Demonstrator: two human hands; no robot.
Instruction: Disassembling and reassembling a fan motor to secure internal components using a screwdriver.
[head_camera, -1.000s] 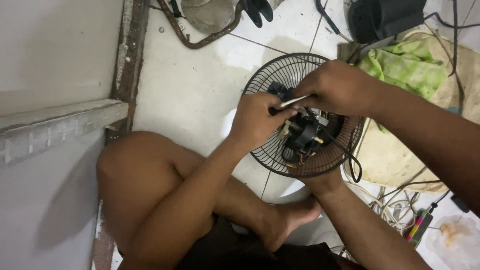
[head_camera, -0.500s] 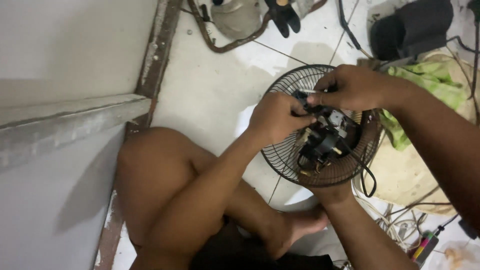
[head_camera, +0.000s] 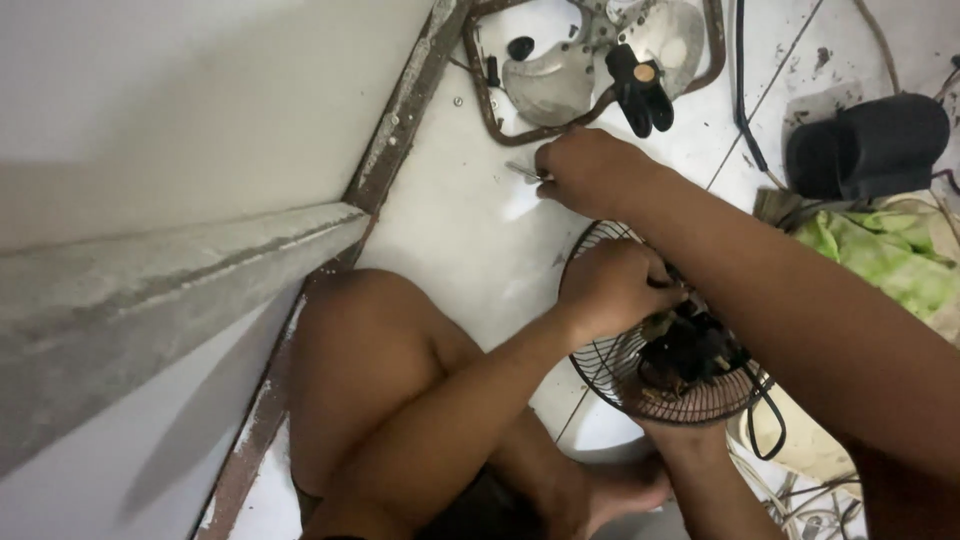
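A round black wire fan grille (head_camera: 610, 375) with a dark motor (head_camera: 695, 345) in its middle sits tilted above my crossed legs. My left hand (head_camera: 615, 290) is closed over the grille's upper left part, next to the motor. My right hand (head_camera: 590, 170) reaches past the grille to the white floor, fingers pinched on a thin silvery tool (head_camera: 525, 172) whose tip points left. A black cord (head_camera: 765, 415) hangs from the motor. Underneath, the grille rests on a limb (head_camera: 700, 480).
A rusty metal frame (head_camera: 480, 90) holding a grey plate and black pieces lies at the top. To the right lie a black cable (head_camera: 742, 90), a black cylinder (head_camera: 865, 145), green cloth (head_camera: 885, 265) and loose wires (head_camera: 800, 495). A grey ledge (head_camera: 170, 290) fills the left.
My right hand has left the motor and moved up and left to the floor with the silvery tool. The view has shifted, so the fan now sits lower right.
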